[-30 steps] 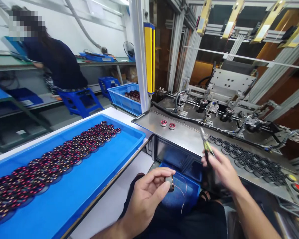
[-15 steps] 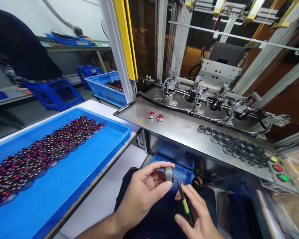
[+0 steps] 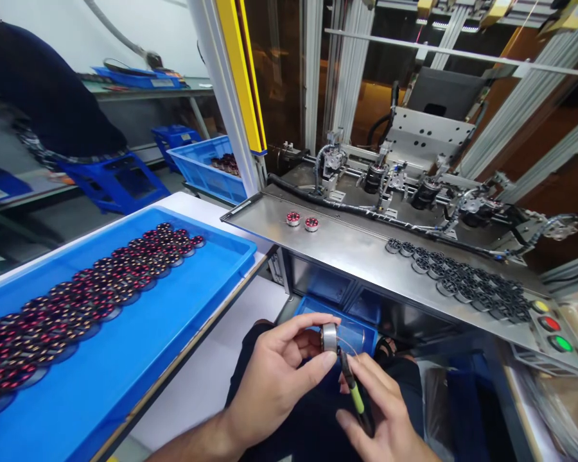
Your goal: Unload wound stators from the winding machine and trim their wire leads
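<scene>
Between thumb and fingers, my left hand [image 3: 282, 375] grips a round motor part [image 3: 329, 338] by its silvery rim, turned on edge above my lap. Thin copper wires [image 3: 350, 344] stick out from its right side. My right hand [image 3: 383, 407] is closed around a pair of pliers or cutters [image 3: 357, 396] with black and green handles. The tool's tip points up and lies close to the lower right edge of the motor part, by the wires; whether it touches them I cannot tell.
At left, a blue tray [image 3: 221, 269] bears rows of red-and-black motor parts [image 3: 101, 282]. Two red-topped parts [image 3: 311, 224] and several dark rings [image 3: 462, 276] sit on the metal ledge [image 3: 351, 250] before the machine. Buttons [image 3: 551, 323] stand at right. A blue bin [image 3: 313, 308] is below; a person [image 3: 52, 96] sits far left.
The tool in my right hand has come up closer to the motor part. The wires now stand out further to the right. My left hand keeps its hold.
</scene>
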The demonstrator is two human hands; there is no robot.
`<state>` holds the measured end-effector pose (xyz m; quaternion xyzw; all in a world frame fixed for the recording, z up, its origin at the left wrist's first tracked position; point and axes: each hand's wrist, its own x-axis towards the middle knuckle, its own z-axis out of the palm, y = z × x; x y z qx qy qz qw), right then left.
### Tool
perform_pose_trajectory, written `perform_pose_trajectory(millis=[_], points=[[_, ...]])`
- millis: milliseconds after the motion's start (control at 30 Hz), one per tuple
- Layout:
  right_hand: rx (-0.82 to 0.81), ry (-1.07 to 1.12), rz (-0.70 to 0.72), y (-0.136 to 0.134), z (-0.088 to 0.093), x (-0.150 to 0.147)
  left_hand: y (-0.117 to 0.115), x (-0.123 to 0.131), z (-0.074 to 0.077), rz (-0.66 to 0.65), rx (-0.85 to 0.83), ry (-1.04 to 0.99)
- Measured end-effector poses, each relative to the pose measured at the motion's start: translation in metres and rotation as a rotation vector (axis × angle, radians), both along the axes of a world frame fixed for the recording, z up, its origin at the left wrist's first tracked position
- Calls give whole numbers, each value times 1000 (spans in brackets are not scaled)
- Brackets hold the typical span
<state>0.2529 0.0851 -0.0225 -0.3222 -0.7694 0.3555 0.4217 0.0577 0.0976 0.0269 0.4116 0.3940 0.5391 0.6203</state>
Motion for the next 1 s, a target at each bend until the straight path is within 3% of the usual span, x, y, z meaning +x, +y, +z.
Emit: perform_pose_trajectory(millis=[333, 567, 1000], points=[[75, -31, -56, 1, -6, 3, -2, -4, -9, 31, 135, 75], [112, 16, 2, 0, -5, -3, -9, -6, -10, 99, 231, 167], [174, 72, 10, 1, -3, -10, -13, -4, 4, 163, 364, 251]])
